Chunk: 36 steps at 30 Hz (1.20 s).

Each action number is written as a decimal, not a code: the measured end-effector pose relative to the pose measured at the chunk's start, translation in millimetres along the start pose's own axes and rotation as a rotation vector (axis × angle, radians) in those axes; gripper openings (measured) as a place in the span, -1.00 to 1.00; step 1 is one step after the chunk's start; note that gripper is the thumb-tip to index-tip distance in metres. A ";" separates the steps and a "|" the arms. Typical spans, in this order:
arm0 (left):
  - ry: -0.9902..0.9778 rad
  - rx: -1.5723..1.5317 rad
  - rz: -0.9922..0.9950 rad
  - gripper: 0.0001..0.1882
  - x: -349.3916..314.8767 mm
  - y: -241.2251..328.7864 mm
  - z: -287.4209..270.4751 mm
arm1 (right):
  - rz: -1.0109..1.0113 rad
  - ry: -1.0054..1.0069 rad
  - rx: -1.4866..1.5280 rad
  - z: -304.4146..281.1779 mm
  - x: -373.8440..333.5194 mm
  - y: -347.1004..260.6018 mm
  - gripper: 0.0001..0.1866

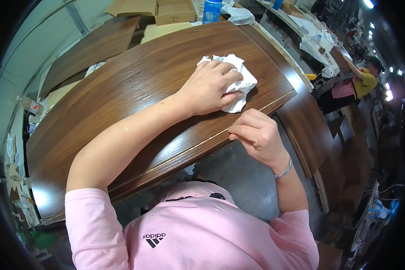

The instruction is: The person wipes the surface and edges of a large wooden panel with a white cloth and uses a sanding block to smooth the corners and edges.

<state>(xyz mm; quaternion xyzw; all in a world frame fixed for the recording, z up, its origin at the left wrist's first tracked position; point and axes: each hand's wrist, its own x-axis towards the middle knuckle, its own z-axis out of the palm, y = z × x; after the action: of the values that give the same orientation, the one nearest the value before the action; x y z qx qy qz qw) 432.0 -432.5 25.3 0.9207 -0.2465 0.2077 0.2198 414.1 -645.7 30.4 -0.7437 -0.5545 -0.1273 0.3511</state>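
A long brown wood-grain panel (121, 103) lies across in front of me, with a thin light line running along its near edge. My left hand (211, 85) rests on top of it, fingers curled over a crumpled white cloth (245, 83) pressed to the surface. At the panel's near edge, right of the cloth, my right hand (258, 132) is closed with thumb and forefinger pinched together. Whatever sits between those fingertips, if anything, is too small to make out. A bracelet circles the right wrist.
Behind the panel are another brown panel (90, 49), an open cardboard box (175, 12) and a blue bottle (212, 11). A clear bottle (30, 105) is at far left. More brown panels (306, 130) stand at right, where a person in yellow (364, 83) works.
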 end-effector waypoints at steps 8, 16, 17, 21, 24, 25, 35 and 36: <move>-0.040 -0.890 -0.476 -0.40 -37.9 44.4 -40.7 | 0.397 0.577 0.473 24.2 -3.1 -37.3 -0.26; 0.124 -0.023 -0.409 -0.61 -122.7 -24.7 -127.7 | 0.059 0.453 0.011 53.2 21.4 -90.5 -0.50; 0.096 0.152 -0.395 -0.60 -141.7 -49.4 -129.4 | -0.016 0.329 0.030 66.6 26.2 -111.3 -0.51; 0.025 0.234 -0.398 -0.59 -166.9 -64.8 -118.3 | -0.092 0.016 -0.134 142.1 8.1 -139.2 -0.46; 0.006 0.327 -0.395 -0.58 -164.6 -53.3 -120.8 | -0.101 0.169 -0.323 124.2 -13.0 -92.2 -0.63; 0.002 0.328 -0.404 -0.58 -165.6 -52.2 -122.7 | -0.123 0.242 -0.384 112.0 -20.0 -63.4 -0.67; 0.034 0.277 -0.396 -0.61 -160.8 -52.5 -118.3 | -0.117 0.159 -0.265 92.1 -15.6 -87.8 -0.76; 0.037 0.276 -0.392 -0.61 -160.3 -53.2 -118.7 | -0.074 0.202 -0.193 96.5 -10.6 -88.7 -0.67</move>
<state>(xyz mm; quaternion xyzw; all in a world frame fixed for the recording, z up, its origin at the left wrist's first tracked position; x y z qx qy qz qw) 301.5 -272.6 27.5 0.9683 -0.0283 0.2099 0.1324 310.0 -577.3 -11.4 -0.7364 -0.5288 -0.2671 0.3268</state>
